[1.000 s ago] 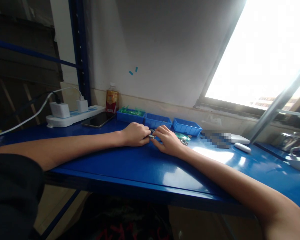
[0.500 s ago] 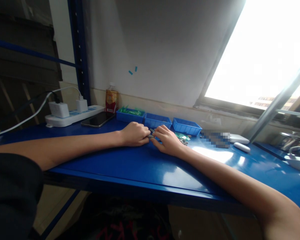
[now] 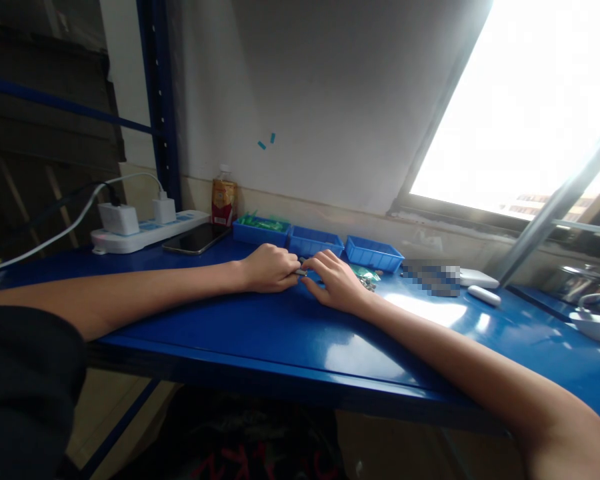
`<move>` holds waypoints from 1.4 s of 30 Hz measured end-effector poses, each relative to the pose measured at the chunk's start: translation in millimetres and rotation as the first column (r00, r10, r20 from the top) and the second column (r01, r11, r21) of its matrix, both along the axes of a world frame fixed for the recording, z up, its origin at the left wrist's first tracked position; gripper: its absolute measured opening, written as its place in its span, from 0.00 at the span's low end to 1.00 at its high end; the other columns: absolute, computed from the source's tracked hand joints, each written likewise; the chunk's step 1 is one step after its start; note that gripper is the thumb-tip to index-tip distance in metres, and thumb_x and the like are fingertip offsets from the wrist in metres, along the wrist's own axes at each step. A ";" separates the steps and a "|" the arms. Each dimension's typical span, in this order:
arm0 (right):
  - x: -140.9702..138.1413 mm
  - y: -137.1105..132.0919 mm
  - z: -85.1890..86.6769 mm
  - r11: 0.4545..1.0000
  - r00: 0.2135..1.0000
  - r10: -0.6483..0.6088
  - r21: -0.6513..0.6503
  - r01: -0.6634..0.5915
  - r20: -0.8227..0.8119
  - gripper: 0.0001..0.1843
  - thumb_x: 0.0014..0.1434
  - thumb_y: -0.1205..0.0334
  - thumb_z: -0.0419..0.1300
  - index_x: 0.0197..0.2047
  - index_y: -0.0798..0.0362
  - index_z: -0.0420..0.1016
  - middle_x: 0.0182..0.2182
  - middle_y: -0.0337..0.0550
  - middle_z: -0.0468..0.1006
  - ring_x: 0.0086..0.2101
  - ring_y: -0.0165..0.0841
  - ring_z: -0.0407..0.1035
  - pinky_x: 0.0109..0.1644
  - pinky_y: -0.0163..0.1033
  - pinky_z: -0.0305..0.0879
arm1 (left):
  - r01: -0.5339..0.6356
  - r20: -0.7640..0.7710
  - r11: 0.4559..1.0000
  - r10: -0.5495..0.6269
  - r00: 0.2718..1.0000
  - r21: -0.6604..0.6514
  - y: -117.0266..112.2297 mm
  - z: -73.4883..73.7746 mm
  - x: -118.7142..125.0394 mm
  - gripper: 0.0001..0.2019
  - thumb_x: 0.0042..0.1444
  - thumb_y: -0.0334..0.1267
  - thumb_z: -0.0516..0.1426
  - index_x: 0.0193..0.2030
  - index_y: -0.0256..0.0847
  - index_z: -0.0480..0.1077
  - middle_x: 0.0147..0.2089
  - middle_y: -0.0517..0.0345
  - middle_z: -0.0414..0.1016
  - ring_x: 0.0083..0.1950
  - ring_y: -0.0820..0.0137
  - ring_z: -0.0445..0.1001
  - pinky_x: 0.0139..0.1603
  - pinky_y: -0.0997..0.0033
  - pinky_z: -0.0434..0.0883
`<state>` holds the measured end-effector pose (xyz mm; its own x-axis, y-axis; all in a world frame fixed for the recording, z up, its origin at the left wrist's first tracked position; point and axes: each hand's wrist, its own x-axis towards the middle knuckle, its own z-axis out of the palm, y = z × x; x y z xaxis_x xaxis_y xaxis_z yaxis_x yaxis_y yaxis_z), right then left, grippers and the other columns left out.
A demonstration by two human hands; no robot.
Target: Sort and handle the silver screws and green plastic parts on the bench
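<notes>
My left hand (image 3: 271, 269) is closed, resting on the blue table, with a small metallic piece (image 3: 301, 272) sticking out past its fingertips. The exact kind of this piece is too small to make out. My right hand (image 3: 336, 280) faces it from the right, its thumb and forefinger curled around the piece's free end. A little dark part shows behind, between the two hands, mostly hidden by fingers. Close beyond my right hand lie a heap of small metal parts (image 3: 367, 284) and a small clear-and-green plastic bag (image 3: 365, 273).
Along the wall stand a blue bin with green packets (image 3: 261, 233) and two more blue bins (image 3: 316, 243) (image 3: 374, 253). A phone (image 3: 197, 239), a power strip (image 3: 150, 233) and a drink carton (image 3: 224, 201) are at left. White devices (image 3: 484, 295) lie right. The table's front edge (image 3: 260, 365) is near.
The fingers of my right hand have shifted slightly at the small piece, and the dark part between the hands shows less. My left hand has stayed in place.
</notes>
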<state>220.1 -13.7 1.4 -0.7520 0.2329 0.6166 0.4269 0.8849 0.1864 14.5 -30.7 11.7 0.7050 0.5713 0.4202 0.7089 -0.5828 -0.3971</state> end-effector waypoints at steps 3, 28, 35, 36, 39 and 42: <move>0.0 0.0 0.1 1.000 1.000 0.002 0.010 -0.002 0.008 0.09 0.63 0.59 0.53 0.43 0.53 0.68 0.37 0.47 0.72 0.39 0.38 0.63 0.43 0.43 0.65 | 0.003 -0.013 1.000 -0.003 1.000 -0.010 0.3 0.2 -0.2 0.15 0.59 0.43 0.49 0.30 0.37 0.70 0.30 0.54 0.73 0.32 0.66 0.73 0.29 0.70 0.63; -1.6 1.5 -0.7 0.998 1.000 -0.007 0.059 0.007 0.011 0.12 0.64 0.57 0.51 0.37 0.54 0.71 0.34 0.48 0.73 0.38 0.38 0.64 0.43 0.43 0.65 | -0.021 -0.003 1.000 0.021 1.000 -0.005 0.9 -1.7 0.0 0.14 0.58 0.43 0.49 0.30 0.38 0.70 0.32 0.54 0.74 0.32 0.67 0.74 0.30 0.72 0.63; -1.4 4.2 -3.3 0.997 1.000 -0.007 0.083 0.006 0.016 0.13 0.65 0.56 0.51 0.37 0.54 0.72 0.32 0.47 0.73 0.38 0.37 0.63 0.43 0.42 0.64 | -0.035 -0.042 0.999 0.034 0.999 -0.011 0.1 0.8 2.6 0.14 0.58 0.43 0.49 0.30 0.37 0.70 0.33 0.53 0.74 0.33 0.66 0.74 0.30 0.71 0.65; -1.6 4.1 -3.1 0.996 1.000 -0.006 0.088 0.004 0.015 0.13 0.65 0.56 0.51 0.36 0.54 0.72 0.32 0.47 0.73 0.38 0.37 0.63 0.43 0.41 0.64 | -0.040 -0.043 0.999 0.039 0.998 -0.013 -0.1 1.2 3.0 0.14 0.58 0.43 0.49 0.30 0.37 0.70 0.33 0.53 0.74 0.33 0.66 0.74 0.30 0.71 0.65; -2.6 3.2 -2.1 0.996 1.000 -0.001 0.093 0.000 0.012 0.15 0.65 0.57 0.50 0.33 0.54 0.72 0.30 0.47 0.72 0.36 0.36 0.63 0.42 0.41 0.64 | -0.048 -0.046 0.999 0.047 0.998 -0.018 -0.4 1.3 3.1 0.13 0.57 0.42 0.50 0.30 0.38 0.70 0.33 0.54 0.74 0.33 0.65 0.74 0.30 0.70 0.65; -3.3 2.7 -1.6 0.996 1.000 0.000 0.087 -0.001 0.002 0.16 0.66 0.57 0.49 0.31 0.54 0.71 0.28 0.46 0.72 0.36 0.35 0.63 0.42 0.40 0.63 | -0.043 -0.034 0.999 0.042 0.999 -0.021 -0.1 0.4 2.2 0.12 0.57 0.42 0.50 0.30 0.38 0.69 0.33 0.54 0.74 0.33 0.65 0.74 0.30 0.70 0.65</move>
<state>216.8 -11.1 -0.2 -0.7536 0.1782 0.6327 0.4260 0.8655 0.2636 16.7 -30.8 12.1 0.6933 0.6098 0.3839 0.7199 -0.5614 -0.4082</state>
